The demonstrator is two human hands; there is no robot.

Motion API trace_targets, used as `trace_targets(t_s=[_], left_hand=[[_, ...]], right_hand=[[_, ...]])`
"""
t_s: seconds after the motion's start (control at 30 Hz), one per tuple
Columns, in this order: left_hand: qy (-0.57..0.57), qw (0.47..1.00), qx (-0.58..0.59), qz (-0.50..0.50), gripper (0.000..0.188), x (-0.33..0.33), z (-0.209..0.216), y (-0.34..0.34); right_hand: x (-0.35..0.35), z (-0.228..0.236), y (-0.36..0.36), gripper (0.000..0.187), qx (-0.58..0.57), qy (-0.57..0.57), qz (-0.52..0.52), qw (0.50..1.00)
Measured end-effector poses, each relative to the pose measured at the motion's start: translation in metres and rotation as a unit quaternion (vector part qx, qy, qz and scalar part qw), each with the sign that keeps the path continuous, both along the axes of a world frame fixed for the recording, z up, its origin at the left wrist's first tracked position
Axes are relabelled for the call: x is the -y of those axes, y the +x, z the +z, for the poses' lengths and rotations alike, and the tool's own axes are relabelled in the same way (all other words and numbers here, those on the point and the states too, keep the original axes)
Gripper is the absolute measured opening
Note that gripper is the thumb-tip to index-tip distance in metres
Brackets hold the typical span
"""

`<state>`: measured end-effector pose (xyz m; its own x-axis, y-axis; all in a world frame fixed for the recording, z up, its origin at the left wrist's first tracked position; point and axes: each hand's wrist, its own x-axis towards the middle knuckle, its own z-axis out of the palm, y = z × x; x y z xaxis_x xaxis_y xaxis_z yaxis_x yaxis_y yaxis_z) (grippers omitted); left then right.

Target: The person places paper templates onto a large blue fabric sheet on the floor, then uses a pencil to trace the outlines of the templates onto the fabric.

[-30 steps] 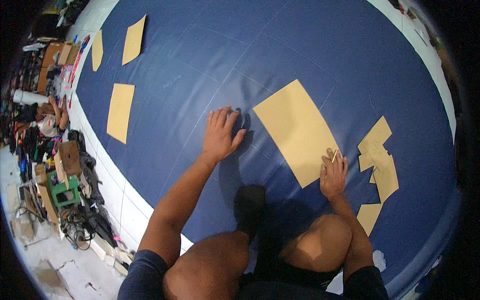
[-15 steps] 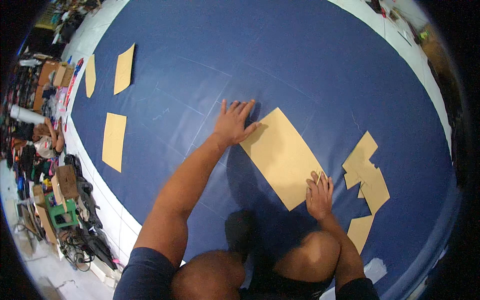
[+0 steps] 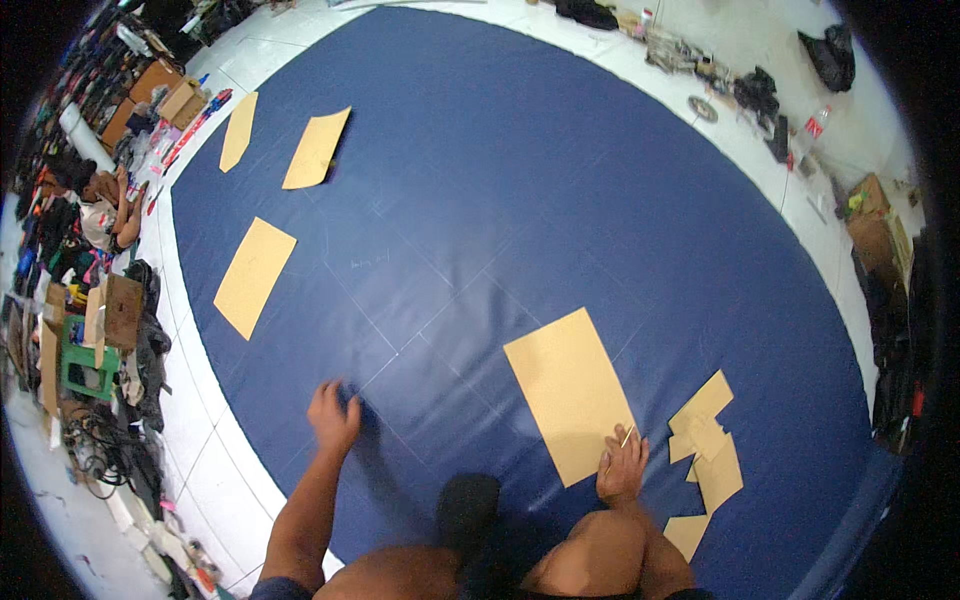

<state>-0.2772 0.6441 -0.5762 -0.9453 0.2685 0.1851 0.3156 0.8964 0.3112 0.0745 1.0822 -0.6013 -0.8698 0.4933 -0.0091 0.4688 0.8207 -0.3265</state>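
A large dark blue sheet [image 3: 480,180] is spread over the floor, with thin pale lines drawn on it. On it lies a tan rectangular cardboard pattern piece [image 3: 570,390]. My right hand [image 3: 622,472] rests at that piece's near right corner and grips a thin yellow stick [image 3: 628,436] between its fingers. Whether the stick is a pencil or chalk is too small to tell. My left hand [image 3: 335,418] is well to the left of the piece, over the sheet beside the drawn lines, its thumb and fingers apart and holding nothing.
Smaller cut cardboard pieces [image 3: 718,470] overlap to the right of my right hand. Three more card pieces [image 3: 255,278] lie at the far left. Along the left, a person [image 3: 108,212] sits among boxes, a green crate [image 3: 88,358] and clutter. White floor tiles [image 3: 205,440] border the sheet.
My left hand has let go of the large card's far edge and moved left and nearer to me. My right hand stays at the card's near right corner with the stick. The view has shifted.
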Motion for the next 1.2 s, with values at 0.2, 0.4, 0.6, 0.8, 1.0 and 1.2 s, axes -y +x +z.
trace_targets(t_s=[0.2,0.4,0.6,0.8,1.0,1.2], left_hand=[[-0.034,0.985,0.096,0.140,0.062,0.120,0.013,0.138],[-0.060,0.974,0.198,0.093,0.087,0.138,0.012,0.194],[-0.039,0.946,0.290,0.140,0.102,0.125,0.027,0.185],[-0.059,0.935,0.319,0.143,0.110,0.118,0.040,0.175],[-0.101,0.927,0.343,0.117,0.117,0.121,0.028,0.167],[-0.118,0.914,0.363,0.136,0.116,0.106,0.046,0.158]], right_hand=[[0.007,0.002,-0.004,0.034,0.007,-0.013,0.002,1.000],[0.008,-0.001,0.000,0.035,0.002,0.007,0.010,1.000],[0.008,-0.002,0.000,0.032,-0.007,0.014,0.011,1.000],[0.012,0.005,-0.004,0.031,-0.005,-0.001,-0.003,1.000],[0.007,-0.008,0.005,0.031,0.000,0.027,0.010,1.000],[0.011,-0.007,0.000,0.032,-0.015,0.025,0.003,1.000]])
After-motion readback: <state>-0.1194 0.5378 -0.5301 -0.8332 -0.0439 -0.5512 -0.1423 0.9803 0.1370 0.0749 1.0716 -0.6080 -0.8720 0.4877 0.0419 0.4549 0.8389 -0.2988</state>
